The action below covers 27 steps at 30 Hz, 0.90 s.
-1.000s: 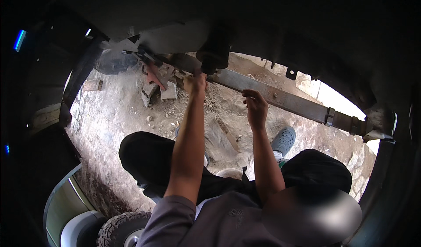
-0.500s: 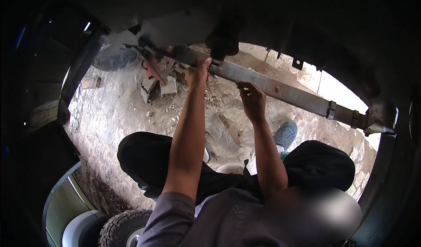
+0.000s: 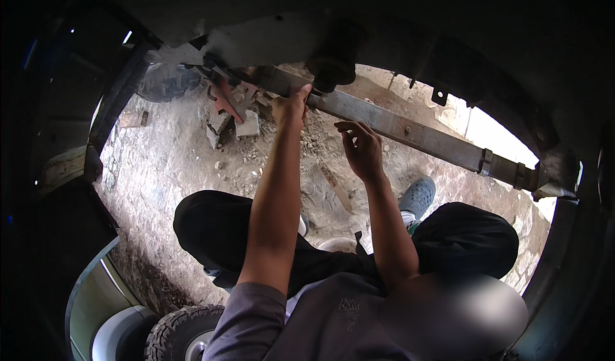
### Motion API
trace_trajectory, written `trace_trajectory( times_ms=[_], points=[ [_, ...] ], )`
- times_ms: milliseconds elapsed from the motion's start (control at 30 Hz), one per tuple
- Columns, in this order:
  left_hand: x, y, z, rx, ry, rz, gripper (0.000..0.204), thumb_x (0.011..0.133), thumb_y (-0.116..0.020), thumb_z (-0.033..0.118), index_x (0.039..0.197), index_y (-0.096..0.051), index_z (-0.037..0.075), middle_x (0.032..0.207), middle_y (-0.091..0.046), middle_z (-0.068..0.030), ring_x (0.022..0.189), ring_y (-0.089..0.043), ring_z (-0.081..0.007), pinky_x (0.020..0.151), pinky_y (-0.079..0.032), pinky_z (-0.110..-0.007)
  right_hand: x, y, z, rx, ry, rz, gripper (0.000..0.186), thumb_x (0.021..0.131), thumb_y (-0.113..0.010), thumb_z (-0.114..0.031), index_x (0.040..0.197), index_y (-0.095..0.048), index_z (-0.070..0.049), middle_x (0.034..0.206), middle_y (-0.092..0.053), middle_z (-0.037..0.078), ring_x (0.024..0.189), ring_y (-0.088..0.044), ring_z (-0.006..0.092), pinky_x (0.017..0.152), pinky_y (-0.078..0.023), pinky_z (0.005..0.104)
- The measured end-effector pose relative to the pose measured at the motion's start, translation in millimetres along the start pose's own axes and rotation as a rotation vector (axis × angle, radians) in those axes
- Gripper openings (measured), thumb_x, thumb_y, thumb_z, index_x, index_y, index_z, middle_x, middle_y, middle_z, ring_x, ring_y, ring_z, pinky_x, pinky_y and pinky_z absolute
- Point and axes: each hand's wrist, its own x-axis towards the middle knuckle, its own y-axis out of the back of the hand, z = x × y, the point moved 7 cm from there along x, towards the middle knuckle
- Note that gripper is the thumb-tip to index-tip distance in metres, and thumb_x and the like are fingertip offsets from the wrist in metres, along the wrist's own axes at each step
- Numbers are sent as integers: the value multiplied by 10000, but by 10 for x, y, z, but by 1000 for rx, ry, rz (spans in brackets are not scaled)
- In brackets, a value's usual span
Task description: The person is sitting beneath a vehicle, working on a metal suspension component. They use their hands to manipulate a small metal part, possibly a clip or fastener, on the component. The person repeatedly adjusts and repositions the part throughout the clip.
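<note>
A long grey metal leaf spring [image 3: 410,130] runs slantwise across the view, from the dark middle left down to the right, with clamp bands [image 3: 485,161] around it. My left hand [image 3: 291,109] is closed on the leaf spring's edge beside one such band, thumb on top; its other fingers are partly hidden. Just below the bar, a little to the right, my right hand [image 3: 364,149] hangs apart from it. Its fingers are half bent with the thumb apart, and nothing shows in them. A dark cylindrical block [image 3: 335,60] hangs above my left hand.
Dark vehicle bodywork [image 3: 410,28] arches overhead. Beyond my left hand stand a reddish metal stand [image 3: 224,101] and broken pale blocks [image 3: 247,124] on the dirt floor [image 3: 154,181]. A treaded tyre [image 3: 168,335] is at lower left. My knees are bent below the bar.
My right hand has drawn slightly left and come off the leaf spring's lower edge. My left hand keeps its hold. The overhead block appears shifted a little right and down.
</note>
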Motion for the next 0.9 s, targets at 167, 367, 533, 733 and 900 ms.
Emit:
trace_trajectory(
  times_ms=[167,367,533,733,900],
  points=[
    [-35,44,-302,-226,82,-108,398,763,-955,199,898,-644,-10,698,-663,-77,439,-568,-146,357,-377,-309,-45,16,76,21,-29,15,335,928,-655,-9,1236,-720,-124,1032,-757,102,799,-733,229,750,-581,365],
    [-210,7,-114,-102,75,5,310,817,-906,183,811,-650,8,719,-679,-88,443,-563,-138,360,-382,-318,-39,91,158,55,-107,43,665,904,-659,8,1526,-533,-193,1055,-749,100,751,-720,182,738,-586,339],
    [-134,-32,11,-23,167,-38,326,827,-898,200,743,-643,16,707,-681,-83,452,-568,-133,366,-384,-317,10,82,183,54,-71,89,743,894,-669,5,1581,-468,-195,1055,-746,96,742,-712,148,728,-589,323],
    [-172,66,-339,-255,174,-91,348,819,-930,174,730,-611,66,602,-595,-43,395,-478,-114,354,-306,-305,-25,85,239,41,-89,112,734,889,-676,10,1569,-477,-178,1044,-749,90,753,-718,162,743,-590,331],
    [-141,92,-310,-276,189,-176,326,821,-927,148,738,-623,62,627,-612,-45,390,-453,-123,358,-253,-303,-69,82,326,28,-85,112,717,897,-675,1,1565,-477,-169,1040,-751,89,760,-723,165,726,-588,327]
  ],
)
